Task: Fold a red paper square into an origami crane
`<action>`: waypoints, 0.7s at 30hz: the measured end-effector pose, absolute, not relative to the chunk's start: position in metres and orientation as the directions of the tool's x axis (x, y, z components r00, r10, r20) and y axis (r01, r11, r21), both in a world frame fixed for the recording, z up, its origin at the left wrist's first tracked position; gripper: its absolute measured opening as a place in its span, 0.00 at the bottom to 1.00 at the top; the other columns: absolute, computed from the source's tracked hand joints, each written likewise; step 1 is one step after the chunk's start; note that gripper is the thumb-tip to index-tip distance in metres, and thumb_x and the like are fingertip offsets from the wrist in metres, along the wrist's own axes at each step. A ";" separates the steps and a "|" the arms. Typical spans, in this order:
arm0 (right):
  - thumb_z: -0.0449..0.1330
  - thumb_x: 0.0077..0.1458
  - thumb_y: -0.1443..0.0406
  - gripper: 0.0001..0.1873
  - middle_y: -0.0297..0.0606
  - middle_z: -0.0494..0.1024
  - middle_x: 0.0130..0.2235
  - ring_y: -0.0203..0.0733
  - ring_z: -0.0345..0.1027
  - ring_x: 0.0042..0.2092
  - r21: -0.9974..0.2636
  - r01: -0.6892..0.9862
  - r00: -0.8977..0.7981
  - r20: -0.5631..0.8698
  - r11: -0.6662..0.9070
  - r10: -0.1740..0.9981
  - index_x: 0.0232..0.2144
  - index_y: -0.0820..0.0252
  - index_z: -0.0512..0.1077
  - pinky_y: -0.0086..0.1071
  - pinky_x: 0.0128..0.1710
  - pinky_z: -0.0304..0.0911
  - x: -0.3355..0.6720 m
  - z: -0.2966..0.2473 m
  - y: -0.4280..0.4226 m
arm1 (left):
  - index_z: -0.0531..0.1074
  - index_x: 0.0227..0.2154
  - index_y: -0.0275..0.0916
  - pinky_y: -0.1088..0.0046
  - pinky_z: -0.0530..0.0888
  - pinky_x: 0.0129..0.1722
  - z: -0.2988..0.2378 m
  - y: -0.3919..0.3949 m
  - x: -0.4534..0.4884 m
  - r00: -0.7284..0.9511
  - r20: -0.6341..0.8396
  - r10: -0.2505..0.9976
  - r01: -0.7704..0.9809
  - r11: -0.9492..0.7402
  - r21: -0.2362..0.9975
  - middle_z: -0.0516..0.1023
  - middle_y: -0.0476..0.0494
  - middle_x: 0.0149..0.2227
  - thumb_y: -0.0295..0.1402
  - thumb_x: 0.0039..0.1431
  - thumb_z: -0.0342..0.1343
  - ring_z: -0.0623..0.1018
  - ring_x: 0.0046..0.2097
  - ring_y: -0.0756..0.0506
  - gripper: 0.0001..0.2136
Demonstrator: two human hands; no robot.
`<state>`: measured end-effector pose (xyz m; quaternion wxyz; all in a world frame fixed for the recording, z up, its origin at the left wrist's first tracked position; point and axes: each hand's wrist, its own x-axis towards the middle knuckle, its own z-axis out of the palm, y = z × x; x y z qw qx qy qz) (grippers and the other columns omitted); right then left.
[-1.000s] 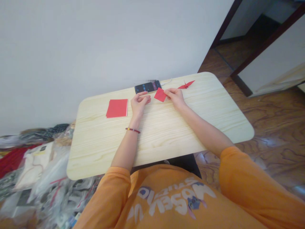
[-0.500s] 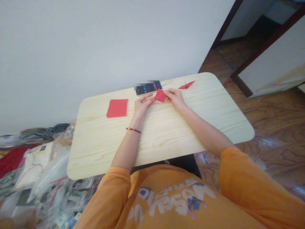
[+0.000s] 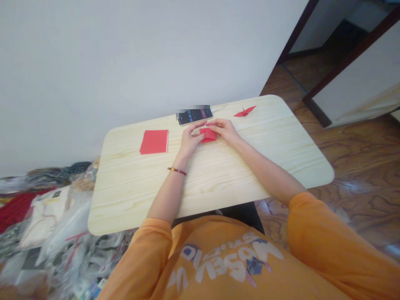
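Observation:
A small folded piece of red origami paper (image 3: 207, 136) is between my two hands, low over the middle of the table. My left hand (image 3: 191, 138) grips its left side, thumb on the paper and fingers curved behind it. From the right, my right hand (image 3: 225, 130) pinches its upper right part between thumb and fingers. A finished red paper crane (image 3: 245, 111) with spread wings lies beyond my right hand. To the left of my left hand sits a stack of square red paper sheets (image 3: 154, 141).
A phone (image 3: 195, 115) with a lit timer screen and a white cable lies at the back of the light wooden table (image 3: 131, 196), by the wall. Plastic bags and cloth (image 3: 56, 225) are heaped on the left. A doorway (image 3: 315, 46) is at the right.
The folded paper has come slightly nearer and turned, from a diamond to a squarer outline with a fold showing. My hands have drawn closer together around it.

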<state>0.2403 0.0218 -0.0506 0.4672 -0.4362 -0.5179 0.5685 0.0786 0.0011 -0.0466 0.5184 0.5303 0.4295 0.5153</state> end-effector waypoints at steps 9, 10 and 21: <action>0.70 0.37 0.53 0.21 0.34 0.79 0.32 0.36 0.72 0.35 -0.976 -0.219 -0.105 0.011 -0.012 0.994 0.31 0.58 0.74 0.29 0.34 0.67 0.238 -0.054 0.025 | 0.78 0.27 0.36 0.64 0.75 0.45 -0.054 0.005 0.077 0.003 0.059 0.998 -0.035 -0.059 0.998 0.81 0.39 0.42 0.36 0.40 0.69 0.80 0.42 0.43 0.11; 0.69 0.38 0.51 0.21 0.34 0.78 0.32 0.36 0.72 0.34 -0.974 -0.226 -0.092 -0.002 -0.023 0.996 0.31 0.58 0.74 0.28 0.32 0.66 0.238 -0.054 0.026 | 0.78 0.27 0.36 0.65 0.76 0.45 -0.056 0.005 0.076 -0.020 0.059 0.998 -0.031 -0.060 0.998 0.82 0.39 0.40 0.36 0.40 0.69 0.80 0.41 0.44 0.11; 0.72 0.32 0.58 0.19 0.34 0.78 0.29 0.38 0.71 0.33 -0.992 -0.118 -0.057 0.048 0.041 0.997 0.28 0.58 0.74 0.33 0.36 0.67 0.239 -0.051 0.021 | 0.78 0.29 0.36 0.69 0.78 0.36 -0.054 0.006 0.076 -0.072 0.132 0.989 0.036 -0.130 0.991 0.82 0.41 0.35 0.34 0.44 0.66 0.81 0.33 0.46 0.09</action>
